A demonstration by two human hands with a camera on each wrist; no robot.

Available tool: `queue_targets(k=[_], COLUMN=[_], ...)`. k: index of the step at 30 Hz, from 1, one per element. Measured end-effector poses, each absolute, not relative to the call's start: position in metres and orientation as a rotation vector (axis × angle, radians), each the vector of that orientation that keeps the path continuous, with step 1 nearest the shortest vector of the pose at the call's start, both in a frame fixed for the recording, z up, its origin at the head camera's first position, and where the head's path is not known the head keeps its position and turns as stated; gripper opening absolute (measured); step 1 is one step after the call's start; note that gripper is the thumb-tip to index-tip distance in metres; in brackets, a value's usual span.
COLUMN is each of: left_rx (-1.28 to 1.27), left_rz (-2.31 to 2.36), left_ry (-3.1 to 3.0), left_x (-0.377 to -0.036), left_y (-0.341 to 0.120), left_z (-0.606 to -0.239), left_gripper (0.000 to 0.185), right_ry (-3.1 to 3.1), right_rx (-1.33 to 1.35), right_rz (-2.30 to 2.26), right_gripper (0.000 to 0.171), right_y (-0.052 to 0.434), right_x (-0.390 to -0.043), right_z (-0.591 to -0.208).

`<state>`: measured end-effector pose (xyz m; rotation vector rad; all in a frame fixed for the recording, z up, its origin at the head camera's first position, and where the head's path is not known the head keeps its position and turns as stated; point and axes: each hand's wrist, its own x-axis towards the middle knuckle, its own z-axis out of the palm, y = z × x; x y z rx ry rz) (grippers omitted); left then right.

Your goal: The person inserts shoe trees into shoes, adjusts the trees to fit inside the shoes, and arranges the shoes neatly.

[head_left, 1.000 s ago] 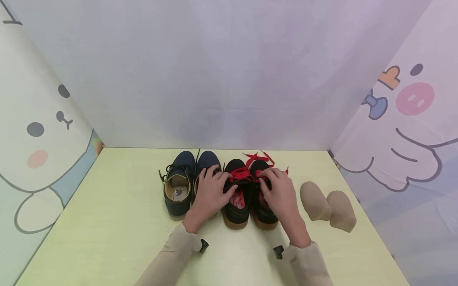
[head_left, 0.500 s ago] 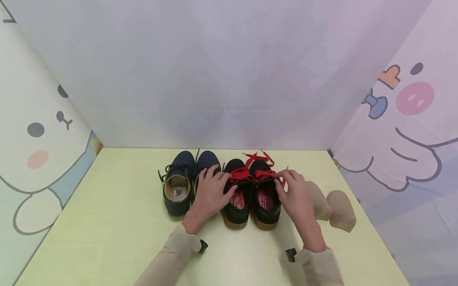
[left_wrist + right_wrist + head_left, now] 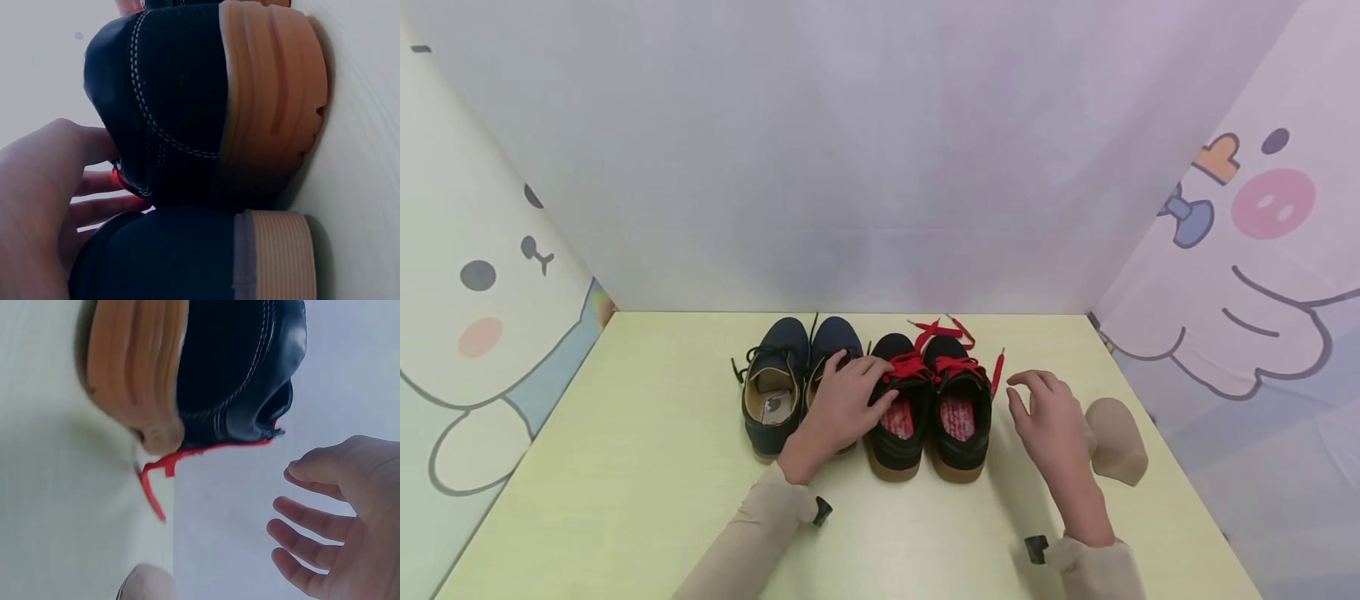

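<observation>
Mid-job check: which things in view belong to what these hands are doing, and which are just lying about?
Likely part of the job:
black shoes with red laces, the left hand at the left one
navy shoes, possibly, standing alongside

Likely just lying about:
beige pieces, one mostly hidden behind the right hand

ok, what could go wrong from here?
Snag: the red lace trails loose near the right hand and might catch a finger.
Nudge: the left hand grips the left black shoe, close beside the right blue shoe, so moving one could shift the other.
</observation>
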<state>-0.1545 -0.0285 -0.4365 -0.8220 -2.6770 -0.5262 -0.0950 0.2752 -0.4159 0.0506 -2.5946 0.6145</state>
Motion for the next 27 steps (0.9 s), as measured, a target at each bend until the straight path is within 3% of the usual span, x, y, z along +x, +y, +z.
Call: queue_targets(k=[16,27], left_rx=[-0.816,-0.824], left_rz=[-0.581,-0.561], left_ry=[-2.674,-2.674], left_x=[-0.156,-0.157], left_y=[-0.032,-0.03], left_z=[-0.441,-0.442], left_gripper=[0.037,0.037], right_ry=[-2.643,-2.695], right_rx=[0.116,0.119], right_rz=[0.549,0.5], right_gripper=[0.015,0.034], right_y=[0.311,0.335], right_x=[-0.083,-0.072], right_z=[-0.434,-0.45])
